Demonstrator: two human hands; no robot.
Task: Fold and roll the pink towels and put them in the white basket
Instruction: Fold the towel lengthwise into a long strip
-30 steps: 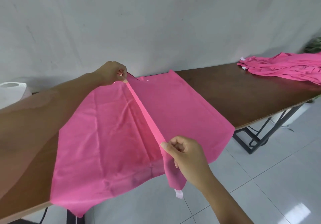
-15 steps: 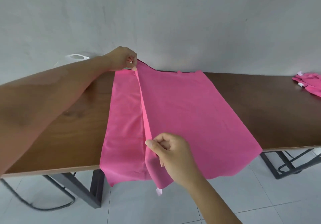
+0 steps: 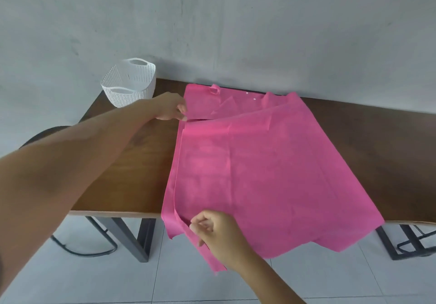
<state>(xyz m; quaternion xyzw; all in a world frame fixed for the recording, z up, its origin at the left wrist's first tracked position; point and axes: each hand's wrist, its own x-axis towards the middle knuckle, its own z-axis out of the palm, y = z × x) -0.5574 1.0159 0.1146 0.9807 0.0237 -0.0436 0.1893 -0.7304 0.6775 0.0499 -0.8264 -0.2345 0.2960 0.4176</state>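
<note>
Both hands pinch one pink towel (image 3: 271, 174) spread across a dark wooden table (image 3: 132, 162). Left hand (image 3: 168, 109) grips its far left edge between thumb and fingers; right hand (image 3: 217, 235) grips the near left edge, which hangs over the table's front. One layer is folded over another, their left edges nearly aligned. A white perforated basket (image 3: 129, 83) stands on the table's far left corner, near the left hand.
</note>
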